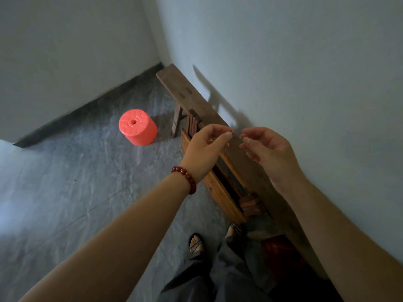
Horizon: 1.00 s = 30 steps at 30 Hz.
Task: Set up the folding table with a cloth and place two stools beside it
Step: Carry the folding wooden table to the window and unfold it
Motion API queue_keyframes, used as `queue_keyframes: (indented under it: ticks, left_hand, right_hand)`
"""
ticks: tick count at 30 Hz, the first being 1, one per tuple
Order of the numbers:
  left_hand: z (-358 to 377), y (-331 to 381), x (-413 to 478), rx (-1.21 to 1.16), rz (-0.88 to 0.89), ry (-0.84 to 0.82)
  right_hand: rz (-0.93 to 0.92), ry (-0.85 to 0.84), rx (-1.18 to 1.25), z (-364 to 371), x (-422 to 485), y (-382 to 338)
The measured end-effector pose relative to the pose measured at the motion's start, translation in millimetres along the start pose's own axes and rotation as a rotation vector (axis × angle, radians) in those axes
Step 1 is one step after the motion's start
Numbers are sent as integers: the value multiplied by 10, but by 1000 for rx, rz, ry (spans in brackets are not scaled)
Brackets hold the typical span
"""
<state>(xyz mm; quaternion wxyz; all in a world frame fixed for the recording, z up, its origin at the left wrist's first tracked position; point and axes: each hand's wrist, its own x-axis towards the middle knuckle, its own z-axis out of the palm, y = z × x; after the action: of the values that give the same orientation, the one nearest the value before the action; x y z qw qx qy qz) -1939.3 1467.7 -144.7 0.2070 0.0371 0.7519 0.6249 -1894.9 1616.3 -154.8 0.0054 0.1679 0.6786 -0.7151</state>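
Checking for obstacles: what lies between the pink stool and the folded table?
In the head view, bare floor, apart from the bench leg near the folded table.

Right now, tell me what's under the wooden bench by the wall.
Under the bench, a leg shows at the far end, and a dim red shape lies in shadow nearer; I cannot identify it. The folded table leaning in front covers the middle.

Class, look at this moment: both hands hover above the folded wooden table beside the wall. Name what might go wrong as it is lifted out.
The folded table stands right beside the long bench; dragging it out may scrape or tip the bench. Its lower end stands near the sandalled foot, so a slip could hit bare toes. The left hand and right hand grip nothing yet; folded legs might pinch fingers.
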Motion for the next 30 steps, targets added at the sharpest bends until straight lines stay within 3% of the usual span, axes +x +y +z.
queue_keyframes:
  ticks: [10, 17, 21, 30]
  left_hand:
    - [271, -541, 677, 231, -28, -46]
    - [306, -955, 1095, 340, -126, -163]
    - [311, -1160, 1351, 461, -146, -268]
    - [378, -1515, 1848, 1010, -18, -609]
  right_hand:
    - [112, -53, -166, -334, 676, 658]
    - [223, 6, -203, -371, 893, 1090]
    - [246, 38, -230, -334, 1002, 1315]
    - [355, 136, -384, -244, 1257, 1786]
